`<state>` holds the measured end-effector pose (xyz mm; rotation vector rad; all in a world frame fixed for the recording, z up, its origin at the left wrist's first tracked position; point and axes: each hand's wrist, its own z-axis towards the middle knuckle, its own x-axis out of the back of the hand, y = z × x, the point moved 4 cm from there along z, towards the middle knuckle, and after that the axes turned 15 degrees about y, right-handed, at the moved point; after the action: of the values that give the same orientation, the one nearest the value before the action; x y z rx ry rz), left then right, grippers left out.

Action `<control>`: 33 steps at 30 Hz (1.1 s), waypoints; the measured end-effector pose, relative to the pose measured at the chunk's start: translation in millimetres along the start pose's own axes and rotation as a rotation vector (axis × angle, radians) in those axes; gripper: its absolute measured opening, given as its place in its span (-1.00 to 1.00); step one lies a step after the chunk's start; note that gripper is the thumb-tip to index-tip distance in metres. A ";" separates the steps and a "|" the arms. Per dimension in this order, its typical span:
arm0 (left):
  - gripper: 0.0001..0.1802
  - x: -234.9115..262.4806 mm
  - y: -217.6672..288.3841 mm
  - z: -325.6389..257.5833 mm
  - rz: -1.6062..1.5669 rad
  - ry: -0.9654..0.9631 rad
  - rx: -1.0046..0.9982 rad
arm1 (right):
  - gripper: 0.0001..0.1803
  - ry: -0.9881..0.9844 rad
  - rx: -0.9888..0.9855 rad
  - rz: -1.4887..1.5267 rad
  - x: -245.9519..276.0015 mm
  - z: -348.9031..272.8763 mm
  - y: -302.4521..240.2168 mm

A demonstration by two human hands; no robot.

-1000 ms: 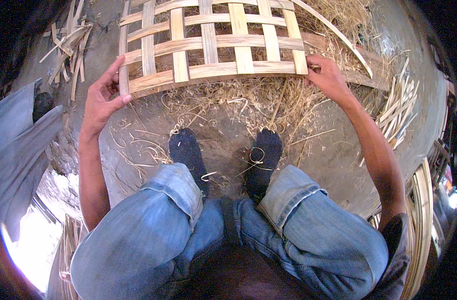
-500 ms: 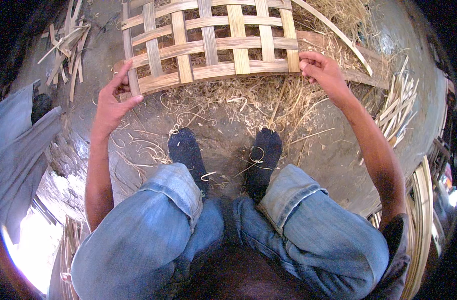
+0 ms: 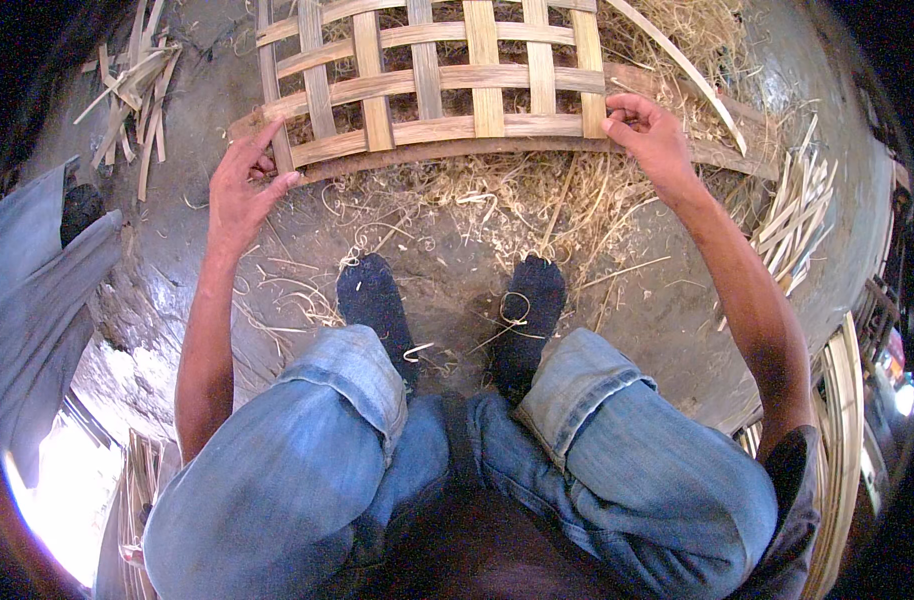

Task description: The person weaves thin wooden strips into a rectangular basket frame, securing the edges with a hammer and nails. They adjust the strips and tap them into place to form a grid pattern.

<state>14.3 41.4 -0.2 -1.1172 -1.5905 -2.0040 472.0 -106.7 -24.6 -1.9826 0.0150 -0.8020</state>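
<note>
An open lattice of flat, pale bamboo-like strips lies across the top of the view, woven over and under with square gaps. My left hand closes on its near left corner, the thumb below and the fingers by the edge strip. At the near right corner, my right hand has its thumb and fingers bent together at the edge of the last upright strip. A long brown board shows beneath the lattice's near edge. The lattice's far side runs out of the picture.
Curly shavings cover the floor around my feet and behind the lattice. Loose strips lie in a pile at far left and another at right. One long curved strip rests beyond my right hand. Grey cloth hangs at left.
The lattice has shifted to the right and slightly away, uncovering more of the board's near edge. My left hand has moved right with it; my right hand has shifted slightly.
</note>
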 end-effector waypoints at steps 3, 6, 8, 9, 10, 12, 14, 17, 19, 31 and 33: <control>-0.11 6.1 -5.4 -0.8 -0.006 0.004 -0.002 | -0.58 0.000 0.038 -0.007 -4.8 0.4 -1.6; -0.04 14.6 -21.0 -0.9 -0.001 -0.016 0.023 | -0.48 0.028 0.054 0.005 -2.2 1.2 6.6; -0.01 13.8 -20.2 -1.9 0.027 -0.032 -0.025 | -0.37 -0.016 0.113 -0.013 -1.4 1.4 10.7; -0.01 14.2 -21.7 -3.4 0.007 -0.009 -0.053 | -0.35 -0.019 0.142 -0.027 -0.7 -2.7 6.5; -0.01 14.7 -20.3 -2.5 0.023 -0.004 -0.061 | -0.33 -0.020 0.172 -0.049 1.1 -5.2 2.5; -0.01 14.9 -16.5 -1.7 0.048 0.005 -0.078 | -0.30 -0.039 0.192 -0.060 1.2 -5.4 1.8; -0.01 15.3 -14.5 -1.7 0.087 -0.008 -0.050 | -0.27 -0.050 0.203 -0.078 -0.8 -6.2 0.2; 0.00 18.6 -18.0 -3.1 0.088 0.021 -0.094 | -0.25 -0.071 0.193 -0.069 -4.2 -5.0 0.2; 0.00 17.5 -15.6 -3.5 0.078 0.040 -0.134 | -0.26 -0.085 0.207 -0.059 -4.0 -4.8 1.2; -0.29 3.5 -11.4 -3.8 -0.004 0.040 -0.135 | -0.18 -0.032 0.321 -0.198 -6.4 -8.4 -5.2; -0.29 2.7 -7.4 -2.5 -0.011 0.048 -0.138 | -0.19 -0.046 0.272 -0.139 -5.5 -7.1 -2.9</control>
<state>6.6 41.9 -3.1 -1.1026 -1.4567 -2.1586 462.9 -108.9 -22.9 -1.7563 -0.2486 -0.8015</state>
